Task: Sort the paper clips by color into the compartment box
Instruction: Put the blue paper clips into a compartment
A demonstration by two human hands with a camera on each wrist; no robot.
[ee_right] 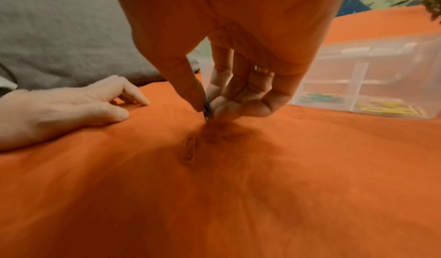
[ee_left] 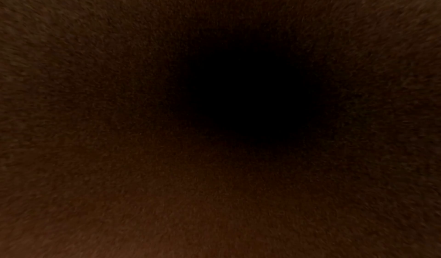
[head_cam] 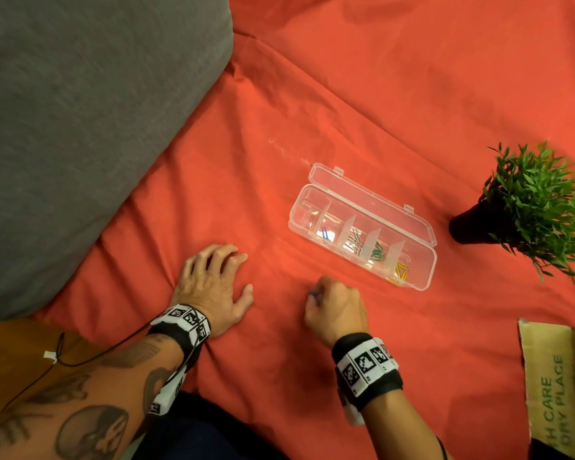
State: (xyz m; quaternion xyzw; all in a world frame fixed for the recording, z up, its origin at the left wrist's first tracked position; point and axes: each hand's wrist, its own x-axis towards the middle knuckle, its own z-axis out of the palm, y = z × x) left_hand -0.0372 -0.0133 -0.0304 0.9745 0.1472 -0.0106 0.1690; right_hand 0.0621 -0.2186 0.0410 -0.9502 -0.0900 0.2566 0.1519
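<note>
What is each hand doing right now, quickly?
Left hand: open, resting flat on the red cloth, holding nothing.
Right hand: closed, pinching a blue paper clip between thumb and fingertips.

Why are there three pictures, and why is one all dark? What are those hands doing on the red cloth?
One camera sits on the person's head, one on each wrist. The head picture looks down at both hands. The dark picture is from the left wrist camera, which goes dark when that wrist rests on something. The left hand lies flat on the red cloth. The right hand pinches a blue paper clip. A red paper clip lies on the cloth below it. Nearby is a clear compartment box, lid open, with blue, silver, green and yellow clips in separate sections.
</note>
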